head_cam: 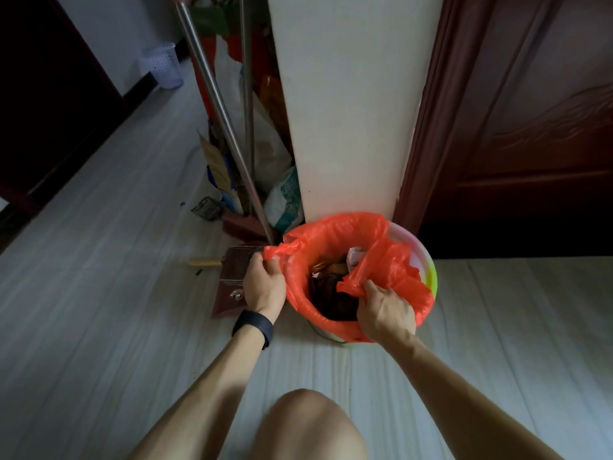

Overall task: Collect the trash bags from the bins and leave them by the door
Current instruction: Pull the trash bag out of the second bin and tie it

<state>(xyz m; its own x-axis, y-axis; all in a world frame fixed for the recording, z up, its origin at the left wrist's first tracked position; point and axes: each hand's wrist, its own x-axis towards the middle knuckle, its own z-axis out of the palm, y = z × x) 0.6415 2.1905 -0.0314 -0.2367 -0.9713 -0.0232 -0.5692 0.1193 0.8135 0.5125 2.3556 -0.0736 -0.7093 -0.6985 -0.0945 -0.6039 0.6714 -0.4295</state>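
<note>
An orange trash bag [335, 227] lines a pale multicoloured bin [426, 260] that stands on the floor against a white wall corner. Dark rubbish and scraps of paper lie inside the bag. My left hand [263, 283] pinches the bag's left edge, pulled out past the rim. My right hand [384, 312] grips a bunched fold of the bag at the near right side, over the opening. The bag's right edge has come off the rim, so the bin's inner wall shows there.
A dark wooden door [537, 127] stands right of the wall. A dustpan [232, 280] and metal broom handles [212, 94] lie just left of the bin, with bags piled behind. A white mesh bin [162, 66] stands far left. My knee [308, 426] is below.
</note>
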